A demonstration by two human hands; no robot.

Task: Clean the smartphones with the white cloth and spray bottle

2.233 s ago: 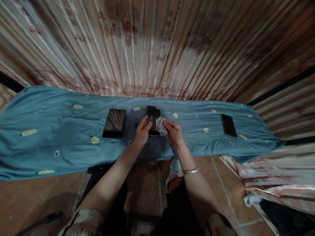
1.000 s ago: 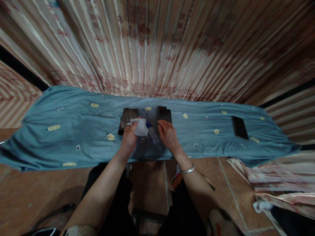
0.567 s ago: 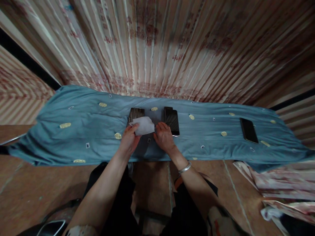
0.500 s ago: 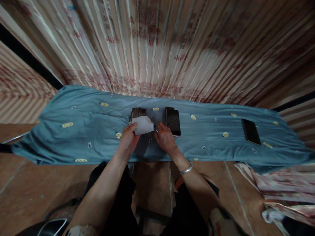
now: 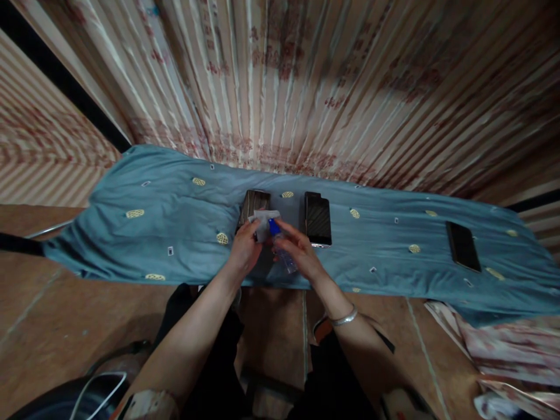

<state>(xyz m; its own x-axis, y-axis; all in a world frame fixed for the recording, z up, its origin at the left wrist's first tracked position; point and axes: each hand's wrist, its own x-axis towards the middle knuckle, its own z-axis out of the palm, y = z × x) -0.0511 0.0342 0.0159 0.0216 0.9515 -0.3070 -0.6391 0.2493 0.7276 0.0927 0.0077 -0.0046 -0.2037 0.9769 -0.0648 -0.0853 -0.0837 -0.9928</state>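
- Two bare hands work close together over the front half of a covered bench, the right one just beside the left.
- Left hand [image 5: 245, 249]: fingers pinching a pale cloth [image 5: 262, 224], which spreads out past the fingertips toward the other hand.
- Right hand [image 5: 301, 251]: fingers curled round a clear bottle [image 5: 287, 260] with a blue top [image 5: 273, 226]. Bottle held tilted, blue top uppermost and over the cloth; contact between the two cannot be confirmed. Forefinger reaches to the blue top; whether it presses cannot be told.
- Dark tablet [image 5: 255, 202]: lying flat on the bench, beyond the left hand, its near part covered by cloth and fingers.
- Black phone [image 5: 319, 221]: screen up, just beyond the right hand, overlapping a second dark device [image 5: 311, 195] of which only the far end and left edge show.
- Single phone [image 5: 464, 246]: flat, well apart toward the right end of the bench.
- Bench cover [image 5: 170, 210]: blue fabric, yellow and white motifs, creased, most heavily at the left end.
- Silver bracelet [image 5: 344, 317]: on the right wrist.
- Surroundings: pleated curtain [image 5: 271, 87] with reddish print behind the bench; brown tiled floor [image 5: 280, 326] below.
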